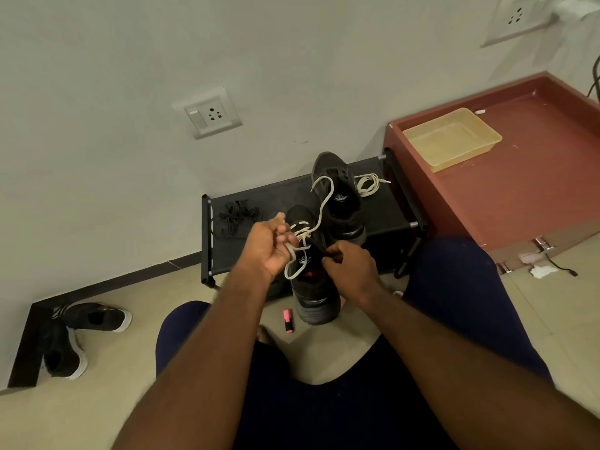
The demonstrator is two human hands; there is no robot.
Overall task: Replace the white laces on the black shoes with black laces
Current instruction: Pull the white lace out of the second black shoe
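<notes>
1. Left hand [271,246]: fingers curled round the white lace [321,209], gripping it at the eyelets. The free end loops up toward the rack's back edge.
2. Right hand [352,266]: narrow pinch on the upper edge of the black shoe [313,287], right of the tongue.
3. That shoe is at the front edge of the shoe rack [276,193], toe pointing away, partly unlaced.
4. Second black shoe [341,196]: on the rack, right half, toe to the back edge.
5. Loose white lace [368,185]: coiled at the rack's right end, just beside the second shoe.
6. Black laces [235,216]: bunched at the rack's left end, well apart from both hands.
7. Pink highlighter [288,320]: on the floor, below the held shoe.
</notes>
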